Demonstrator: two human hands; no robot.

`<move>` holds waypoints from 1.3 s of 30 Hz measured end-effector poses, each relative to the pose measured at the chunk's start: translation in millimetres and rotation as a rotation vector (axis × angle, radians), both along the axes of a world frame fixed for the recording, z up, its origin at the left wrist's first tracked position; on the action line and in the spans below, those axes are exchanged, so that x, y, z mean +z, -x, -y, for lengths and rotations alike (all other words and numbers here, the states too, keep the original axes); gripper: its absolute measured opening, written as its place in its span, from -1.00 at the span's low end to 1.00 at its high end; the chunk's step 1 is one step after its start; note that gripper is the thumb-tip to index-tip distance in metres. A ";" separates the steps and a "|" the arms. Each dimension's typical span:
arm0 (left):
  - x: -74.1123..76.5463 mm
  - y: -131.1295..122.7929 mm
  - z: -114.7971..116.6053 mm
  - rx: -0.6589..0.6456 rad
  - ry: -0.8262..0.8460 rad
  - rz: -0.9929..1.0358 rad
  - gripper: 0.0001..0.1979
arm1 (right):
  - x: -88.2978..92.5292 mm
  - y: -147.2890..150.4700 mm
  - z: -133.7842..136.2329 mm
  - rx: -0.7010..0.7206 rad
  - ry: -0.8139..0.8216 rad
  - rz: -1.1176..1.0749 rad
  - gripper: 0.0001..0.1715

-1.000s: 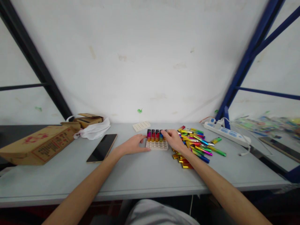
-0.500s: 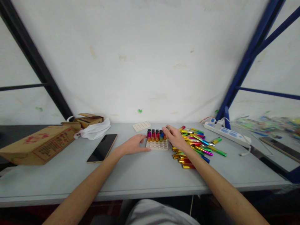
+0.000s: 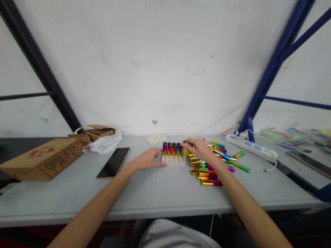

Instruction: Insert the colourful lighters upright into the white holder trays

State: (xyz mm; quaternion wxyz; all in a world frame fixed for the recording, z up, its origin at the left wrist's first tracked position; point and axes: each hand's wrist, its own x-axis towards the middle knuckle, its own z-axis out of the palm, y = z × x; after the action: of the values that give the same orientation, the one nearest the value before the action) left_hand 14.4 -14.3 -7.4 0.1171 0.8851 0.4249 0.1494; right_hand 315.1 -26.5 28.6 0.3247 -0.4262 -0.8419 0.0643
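Several shiny multicoloured lighters (image 3: 174, 150) stand upright in a row along the back of a white tray with holes (image 3: 173, 160). My left hand (image 3: 147, 159) rests at the tray's left side, thumb at its front corner and fingertips by the leftmost lighter, bracing it. At the row's right end my right hand (image 3: 198, 149) pinches the top of a yellowish lighter (image 3: 185, 152), which is upright; whether its base sits in a hole I cannot tell. Right of the tray lies a loose pile of metallic lighters (image 3: 207, 174), partly hidden under my right forearm.
A second white tray (image 3: 156, 138) lies behind, near the wall. To the left are a black phone (image 3: 113, 163), a white plastic bag (image 3: 106, 144) and a cardboard box (image 3: 43, 160). A white power strip (image 3: 250, 147) with cables lies at the right by a blue post (image 3: 271, 69).
My right hand has shifted slightly right and turned, so the yellowish lighter under its fingers now shows. My left hand and the tray stay nearly still.
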 end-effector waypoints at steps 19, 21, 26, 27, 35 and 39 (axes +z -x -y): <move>-0.1 0.2 -0.2 -0.006 -0.001 -0.018 -0.39 | -3.8 -20.9 -11.2 -0.078 0.142 0.211 -0.52; 0.0 0.2 -0.1 -0.001 0.000 -0.023 -0.41 | -1.3 -35.1 -14.7 -0.159 0.065 0.169 -0.54; 1.0 -0.4 1.0 0.014 0.011 -0.013 -0.44 | -11.9 -66.8 -30.1 -0.226 0.035 0.221 -0.65; 1.2 -0.6 1.2 0.015 0.013 -0.013 -0.44 | -15.9 -69.2 -32.9 -0.190 0.066 0.250 -0.64; 1.6 0.9 2.1 0.026 0.036 -0.027 -0.42 | -30.9 -60.8 -47.8 -0.146 0.175 0.347 -0.66; 1.5 1.2 1.1 0.025 0.021 -0.035 -0.45 | -30.4 -62.6 -50.7 -0.096 0.170 0.388 -0.66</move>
State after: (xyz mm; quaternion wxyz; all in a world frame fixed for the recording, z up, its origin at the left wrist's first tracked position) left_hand 13.3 -15.4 -5.9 0.1171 0.8810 0.4394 0.1310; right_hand 377.7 24.2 -1.8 0.1223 -0.4959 -0.8589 0.0363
